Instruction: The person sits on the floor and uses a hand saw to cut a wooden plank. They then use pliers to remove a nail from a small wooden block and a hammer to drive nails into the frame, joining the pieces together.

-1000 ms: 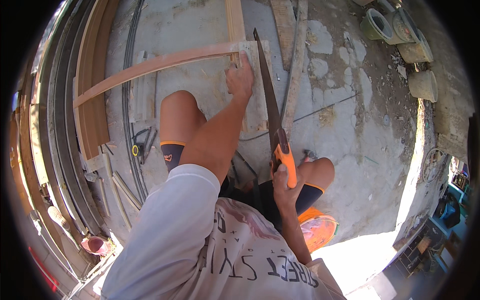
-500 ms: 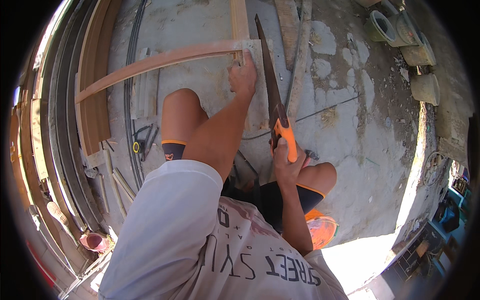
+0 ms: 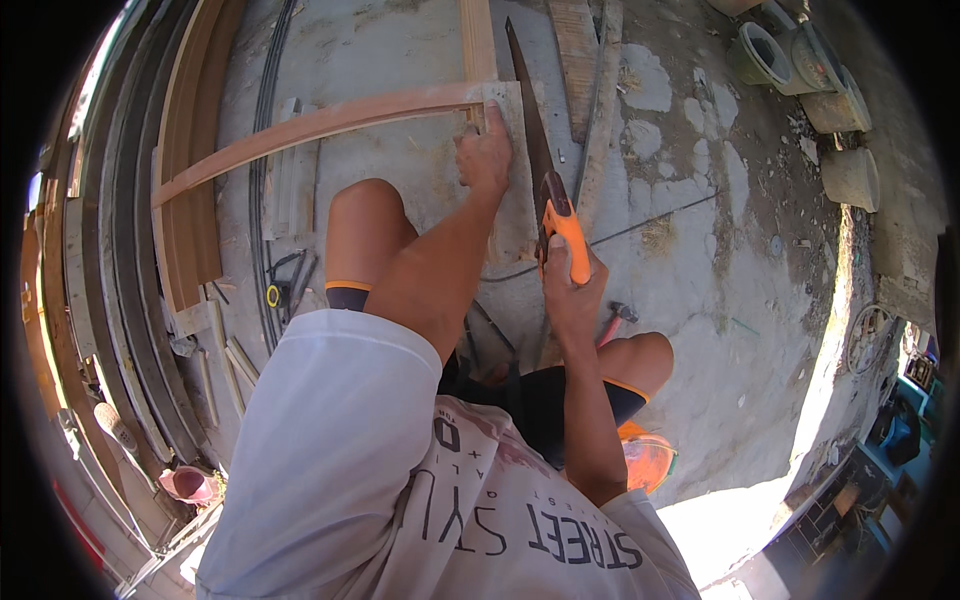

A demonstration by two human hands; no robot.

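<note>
My right hand (image 3: 573,290) is wrapped around the orange handle of a handsaw (image 3: 535,135), whose long dark blade points away from me. The blade runs along the right side of a wooden strip's (image 3: 330,128) end. That strip reaches leftward, its far end lying over stacked boards. My left hand (image 3: 484,150) holds the strip's right end, fingers curled around it and the index finger stretched along the top. Beneath that end is a pale flat board (image 3: 515,210). The teeth's contact with the wood is too fine to make out.
Stacked boards (image 3: 185,235) and long dark beams (image 3: 110,240) line the left. A hammer (image 3: 618,318) lies by my right knee, a tape measure (image 3: 277,294) left of my left knee. Buckets (image 3: 762,55) stand far right. An orange container (image 3: 648,460) sits beside my right thigh.
My right hand has pushed the saw forward, away from me, and slightly left. The hammer shows more now. My left hand and the strip stay almost in place.
</note>
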